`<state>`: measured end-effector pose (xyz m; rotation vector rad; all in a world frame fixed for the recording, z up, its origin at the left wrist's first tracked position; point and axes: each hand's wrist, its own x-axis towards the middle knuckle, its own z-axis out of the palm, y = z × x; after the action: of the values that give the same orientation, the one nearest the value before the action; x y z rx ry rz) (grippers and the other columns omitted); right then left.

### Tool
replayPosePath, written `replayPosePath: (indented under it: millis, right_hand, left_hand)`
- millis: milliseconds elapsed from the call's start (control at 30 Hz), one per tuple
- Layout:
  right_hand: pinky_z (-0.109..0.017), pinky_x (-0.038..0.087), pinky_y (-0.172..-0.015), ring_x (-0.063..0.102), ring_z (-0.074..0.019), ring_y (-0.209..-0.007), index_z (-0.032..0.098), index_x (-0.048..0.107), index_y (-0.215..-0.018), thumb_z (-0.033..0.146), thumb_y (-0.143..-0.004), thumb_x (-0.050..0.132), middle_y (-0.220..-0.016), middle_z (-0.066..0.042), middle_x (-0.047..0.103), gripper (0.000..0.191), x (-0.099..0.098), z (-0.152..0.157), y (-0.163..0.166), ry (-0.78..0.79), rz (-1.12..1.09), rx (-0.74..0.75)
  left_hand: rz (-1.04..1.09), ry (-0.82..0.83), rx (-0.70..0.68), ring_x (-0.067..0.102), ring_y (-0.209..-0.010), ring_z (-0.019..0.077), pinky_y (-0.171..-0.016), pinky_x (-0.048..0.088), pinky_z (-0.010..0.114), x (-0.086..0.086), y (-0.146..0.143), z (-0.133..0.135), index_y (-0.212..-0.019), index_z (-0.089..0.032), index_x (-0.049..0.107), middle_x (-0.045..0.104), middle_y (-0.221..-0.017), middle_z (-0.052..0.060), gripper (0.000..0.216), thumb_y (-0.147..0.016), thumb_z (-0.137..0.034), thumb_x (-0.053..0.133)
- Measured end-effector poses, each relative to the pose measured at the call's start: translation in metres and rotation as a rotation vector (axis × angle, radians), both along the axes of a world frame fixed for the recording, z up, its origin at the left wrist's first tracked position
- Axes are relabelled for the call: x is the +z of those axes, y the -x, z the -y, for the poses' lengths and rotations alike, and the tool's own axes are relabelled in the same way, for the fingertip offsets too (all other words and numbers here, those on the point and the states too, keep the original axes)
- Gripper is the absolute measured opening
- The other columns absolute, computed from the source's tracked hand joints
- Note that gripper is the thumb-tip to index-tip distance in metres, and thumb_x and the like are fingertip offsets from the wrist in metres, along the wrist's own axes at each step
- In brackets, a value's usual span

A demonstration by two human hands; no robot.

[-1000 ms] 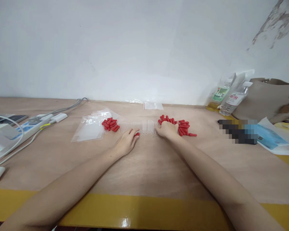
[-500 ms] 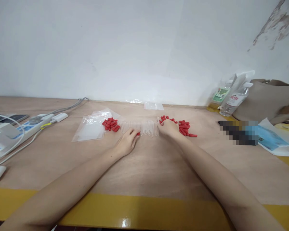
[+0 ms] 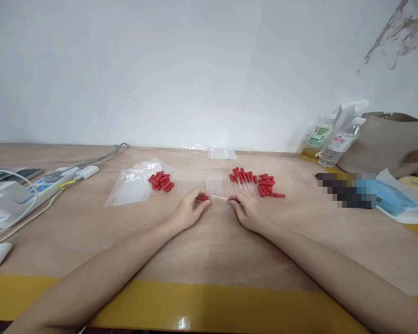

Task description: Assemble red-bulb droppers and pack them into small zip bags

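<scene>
My left hand (image 3: 191,209) pinches a red rubber dropper bulb (image 3: 205,198) between thumb and fingers. Opposite it, my right hand (image 3: 246,211) grips a thin glass dropper tube (image 3: 220,198), lying level with its far end at the bulb. Whether the tube's tip is inside the bulb, I cannot tell. Just behind the hands lies a row of clear glass tubes (image 3: 214,185). Loose red bulbs (image 3: 160,181) are heaped left of that row. Beyond my right hand, several droppers with red bulbs fitted (image 3: 244,176) lie side by side, near more red bulbs (image 3: 266,185).
Clear plastic bags (image 3: 130,188) lie at left, near a white power strip (image 3: 38,188) with cables. Two bottles (image 3: 341,144) and a grey-beige bag (image 3: 386,144) stand at right, behind a blue packet (image 3: 393,199). A yellow strip (image 3: 195,304) runs along the table's front edge.
My right hand has come down from the fitted droppers, uncovering them, and now holds a tube against the bulb. My left hand, still holding the bulb, has shifted slightly right and nearer.
</scene>
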<state>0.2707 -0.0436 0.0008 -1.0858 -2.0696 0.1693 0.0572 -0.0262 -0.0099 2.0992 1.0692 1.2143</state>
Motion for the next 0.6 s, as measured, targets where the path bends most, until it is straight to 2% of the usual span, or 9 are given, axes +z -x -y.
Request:
replayPosePath:
  millis: [133, 233, 433, 600]
  right_hand:
    - [-0.027, 0.041, -0.062, 0.054, -0.0146, -0.065, 0.018, 0.054, -0.086, 0.024, -0.084, 0.041, -0.072, -0.003, 0.059, 0.015, -0.003, 0.000, -0.001, 0.049, -0.032, -0.022]
    - [-0.027, 0.041, -0.063, 0.054, -0.0146, -0.066, 0.018, 0.054, -0.086, 0.028, -0.084, 0.042, -0.074, -0.003, 0.059, 0.016, -0.003, 0.000, -0.002, 0.075, -0.029, -0.044]
    - [-0.027, 0.041, -0.065, 0.054, -0.0153, -0.069, 0.018, 0.055, -0.088, 0.029, -0.084, 0.042, -0.075, -0.004, 0.061, 0.018, -0.003, 0.002, -0.001, 0.111, -0.014, -0.056]
    - [-0.026, 0.039, -0.061, 0.052, -0.0142, -0.064, 0.017, 0.056, -0.089, 0.028, -0.083, 0.043, -0.072, -0.003, 0.060, 0.018, -0.001, 0.004, -0.001, 0.097, -0.014, 0.024]
  left_hand:
    - [0.201, 0.179, -0.019, 0.057, -0.070, 0.0107, -0.064, 0.046, 0.023, 0.001, -0.001, -0.002, -0.077, -0.016, 0.046, 0.056, -0.075, 0.000, 0.020, -0.070, -0.024, 0.063]
    - [0.285, 0.260, -0.041, 0.056, -0.063, 0.0084, -0.058, 0.043, 0.020, 0.005, -0.001, -0.002, -0.075, -0.016, 0.043, 0.055, -0.071, -0.002, 0.024, -0.068, -0.025, 0.064]
    - [0.311, 0.241, 0.001, 0.053, -0.059, 0.0080, -0.055, 0.041, 0.020, 0.010, -0.002, -0.003, -0.075, -0.016, 0.045, 0.055, -0.067, -0.003, 0.028, -0.066, -0.030, 0.067]
    - [0.296, 0.269, -0.033, 0.058, -0.065, 0.0106, -0.064, 0.045, 0.024, 0.010, -0.002, -0.002, -0.087, -0.014, 0.052, 0.063, -0.074, 0.001, 0.030, -0.068, -0.033, 0.066]
